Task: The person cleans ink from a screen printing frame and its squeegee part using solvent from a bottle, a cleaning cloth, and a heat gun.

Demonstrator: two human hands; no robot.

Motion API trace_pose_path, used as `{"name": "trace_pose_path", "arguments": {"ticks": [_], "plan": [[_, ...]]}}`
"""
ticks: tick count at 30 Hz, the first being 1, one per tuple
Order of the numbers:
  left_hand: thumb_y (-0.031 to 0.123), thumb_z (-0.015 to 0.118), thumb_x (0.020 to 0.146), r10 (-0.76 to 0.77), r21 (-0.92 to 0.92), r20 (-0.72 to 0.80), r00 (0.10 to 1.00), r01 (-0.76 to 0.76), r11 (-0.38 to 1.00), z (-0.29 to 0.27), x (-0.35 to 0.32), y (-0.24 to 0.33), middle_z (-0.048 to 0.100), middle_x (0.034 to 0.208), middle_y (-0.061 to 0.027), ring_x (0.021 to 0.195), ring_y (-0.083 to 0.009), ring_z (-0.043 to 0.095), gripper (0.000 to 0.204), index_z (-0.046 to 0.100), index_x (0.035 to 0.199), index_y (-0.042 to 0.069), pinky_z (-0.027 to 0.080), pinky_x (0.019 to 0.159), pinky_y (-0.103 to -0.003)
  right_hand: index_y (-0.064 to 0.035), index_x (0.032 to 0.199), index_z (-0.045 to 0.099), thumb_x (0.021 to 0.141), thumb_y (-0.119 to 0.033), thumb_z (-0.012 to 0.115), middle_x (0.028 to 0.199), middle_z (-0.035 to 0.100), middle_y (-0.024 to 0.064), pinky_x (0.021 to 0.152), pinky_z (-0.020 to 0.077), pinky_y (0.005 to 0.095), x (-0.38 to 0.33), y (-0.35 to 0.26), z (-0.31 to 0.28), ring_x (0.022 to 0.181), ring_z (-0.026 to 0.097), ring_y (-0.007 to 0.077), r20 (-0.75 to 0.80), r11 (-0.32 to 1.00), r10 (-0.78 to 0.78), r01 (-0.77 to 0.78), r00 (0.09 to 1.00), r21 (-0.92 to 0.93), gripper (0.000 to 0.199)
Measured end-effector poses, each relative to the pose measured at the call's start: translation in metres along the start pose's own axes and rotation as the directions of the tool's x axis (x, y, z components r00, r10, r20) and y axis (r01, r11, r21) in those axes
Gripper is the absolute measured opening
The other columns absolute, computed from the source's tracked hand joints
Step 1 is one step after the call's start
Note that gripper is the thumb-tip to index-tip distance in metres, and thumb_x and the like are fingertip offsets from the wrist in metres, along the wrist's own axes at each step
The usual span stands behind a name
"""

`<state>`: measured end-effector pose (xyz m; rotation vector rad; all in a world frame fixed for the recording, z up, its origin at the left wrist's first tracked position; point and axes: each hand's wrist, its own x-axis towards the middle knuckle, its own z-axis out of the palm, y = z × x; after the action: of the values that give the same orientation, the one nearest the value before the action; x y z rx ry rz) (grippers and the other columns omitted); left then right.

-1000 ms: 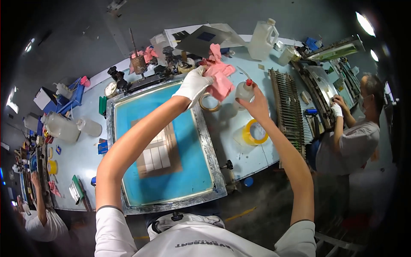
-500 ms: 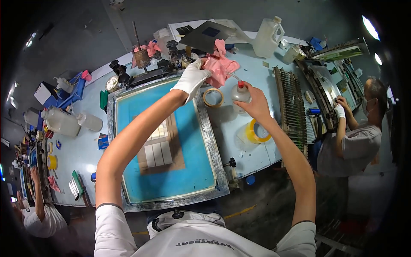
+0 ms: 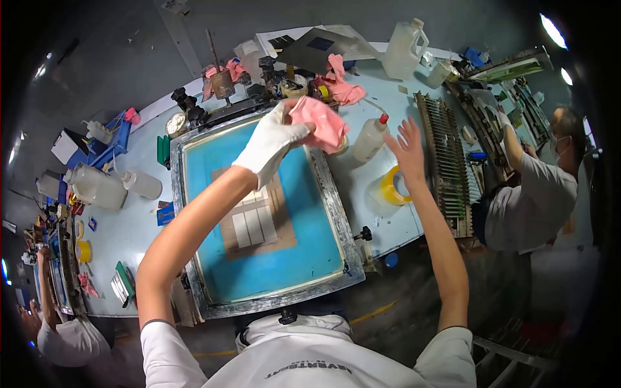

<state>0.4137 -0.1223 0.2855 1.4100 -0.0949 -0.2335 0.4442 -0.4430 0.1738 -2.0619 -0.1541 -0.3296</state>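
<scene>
My left hand (image 3: 277, 139), in a white glove, grips a folded pink cloth (image 3: 320, 124) above the far part of a framed screen. The screen (image 3: 310, 239) has a blue surface inside a worn metal frame, with a brown-bordered window of pale rectangles (image 3: 253, 223) in its middle. Bare and with fingers spread, my right hand (image 3: 409, 152) is just right of a squeeze bottle (image 3: 370, 141) with a red cap and a thin bent spout. The bottle stands upright on the table, apart from my fingers. A roll of tape behind the cloth is mostly hidden.
A yellow tape roll (image 3: 394, 186) lies below my right hand. Right of it stands a ribbed metal rack (image 3: 445, 165). Plastic jugs (image 3: 96, 185) stand at the left, another jug (image 3: 405, 52) at the back. A co-worker (image 3: 533, 187) works at the right, another (image 3: 72, 339) at far left.
My right hand has let go of the squeeze bottle and opened. My left hand has brought the pink cloth nearer, over the screen; another pink cloth stays behind on the table.
</scene>
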Motion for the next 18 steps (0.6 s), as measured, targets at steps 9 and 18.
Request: {"name": "trace_pose_path", "arguments": {"ticks": [9, 18], "plan": [[0.001, 0.071, 0.093, -0.003, -0.058, -0.010, 1.000, 0.002, 0.998, -0.010, -0.146, 0.008, 0.061, 0.127, -0.0058, 0.114, -0.0106, 0.059, 0.055, 0.047, 0.143, 0.001, 0.052, 0.095, -0.027, -0.0053, 0.161, 0.020, 0.103, -0.062, 0.040, 0.162, 0.031, 0.0216, 0.123, 0.0258, 0.0539, -0.148, -0.196, 0.024, 0.146, 0.038, 0.0374, 0.491, -0.238, 0.100, -0.459, 0.865, 0.856, 0.083], [-0.005, 0.065, 0.095, 0.322, 0.078, -0.104, 0.941, -0.315, 0.946, -0.031, -0.217, 0.008, 0.061, 0.130, -0.0123, 0.113, -0.0193, 0.066, 0.047, 0.048, 0.139, 0.003, 0.056, 0.097, -0.035, -0.0068, 0.163, 0.007, 0.098, -0.075, 0.029, 0.168, 0.017, 0.0200, 0.126, 0.0106, 0.0539, -0.187, -0.220, 0.075, 0.154, 0.020, 0.0394, 0.516, -0.181, -0.089, -0.523, 0.852, 0.833, 0.097]]}}
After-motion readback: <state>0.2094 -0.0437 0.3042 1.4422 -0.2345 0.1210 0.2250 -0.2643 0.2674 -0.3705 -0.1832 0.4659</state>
